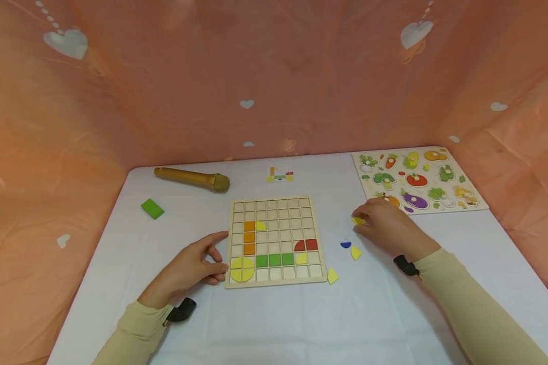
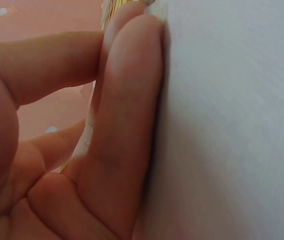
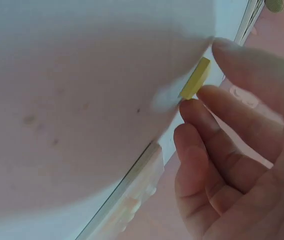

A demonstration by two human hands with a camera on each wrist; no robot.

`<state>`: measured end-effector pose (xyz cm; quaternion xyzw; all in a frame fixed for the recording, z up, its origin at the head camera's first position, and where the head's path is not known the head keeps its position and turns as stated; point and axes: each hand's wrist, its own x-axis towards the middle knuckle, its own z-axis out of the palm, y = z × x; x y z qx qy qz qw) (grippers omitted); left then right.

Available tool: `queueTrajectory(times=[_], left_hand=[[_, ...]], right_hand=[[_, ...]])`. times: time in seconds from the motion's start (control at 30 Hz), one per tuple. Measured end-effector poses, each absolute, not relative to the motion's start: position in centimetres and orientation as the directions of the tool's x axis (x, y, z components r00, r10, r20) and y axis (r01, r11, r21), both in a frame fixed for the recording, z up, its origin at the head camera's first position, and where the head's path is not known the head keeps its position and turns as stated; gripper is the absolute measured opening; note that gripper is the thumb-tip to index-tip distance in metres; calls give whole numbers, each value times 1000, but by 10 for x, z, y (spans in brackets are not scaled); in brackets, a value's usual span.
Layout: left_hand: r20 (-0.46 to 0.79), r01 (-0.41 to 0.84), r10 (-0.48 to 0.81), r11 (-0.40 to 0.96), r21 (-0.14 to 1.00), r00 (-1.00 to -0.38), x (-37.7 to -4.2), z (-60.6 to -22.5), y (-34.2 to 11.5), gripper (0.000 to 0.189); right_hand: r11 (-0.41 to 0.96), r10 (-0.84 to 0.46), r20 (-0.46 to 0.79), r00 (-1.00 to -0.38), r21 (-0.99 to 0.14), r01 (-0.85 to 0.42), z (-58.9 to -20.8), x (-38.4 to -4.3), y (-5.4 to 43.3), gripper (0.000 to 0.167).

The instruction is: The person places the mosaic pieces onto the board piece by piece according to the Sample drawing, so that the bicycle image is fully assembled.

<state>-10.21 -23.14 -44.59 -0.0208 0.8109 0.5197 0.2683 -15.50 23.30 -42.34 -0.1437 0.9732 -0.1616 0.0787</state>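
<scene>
A wooden grid board [image 1: 274, 205] lies in the middle of the table, with orange, green and red squares, a red quarter-circle and several yellow quarter-circles in its cells. My left hand [image 1: 192, 268] rests on the table with fingertips at the board's left edge; the left wrist view shows its fingers [image 2: 132, 90] against the white surface. Right of the board, my right hand [image 1: 388, 223] has its fingers curled round a yellow quarter-circle piece [image 3: 197, 79], low over the table. Near it lie a blue half-circle [image 1: 345, 245], a loose yellow quarter-circle [image 1: 355, 253] and another yellow piece [image 1: 332, 276].
A vegetable puzzle board [image 1: 431, 185] lies at the back right, just beyond my right hand. Behind the grid board is a small printed pattern card [image 1: 280, 173]. A gold microphone [image 1: 192, 178] and a green rectangular block [image 1: 152, 208] lie to the left. Pink curtain encloses the table.
</scene>
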Motion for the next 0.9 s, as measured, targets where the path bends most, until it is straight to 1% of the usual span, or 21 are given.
queueTrajectory(times=[0.4,0.7,0.77,0.9], left_hand=[[-457,-312,250,458,832,-854,-102,-445,-231,85],[-457,-312,245,462,830,-855,-102,-444,-231,84],[-456,-310,245,462,831,-856,-102,-444,-231,83],[-458,-312,245,462,830,-855,-102,-445,-231,83]], right_hand=[[898,-305,-116,-945,-365,-245,-424,-154,230,25],[899,-292,-118,-949,-374,-230,-420,-150,216,21],[893,-298,-110,-948,-382,-236,-418,-146,209,21],[882,-344,-61,-937,-365,-300,-416,-135,194,20]])
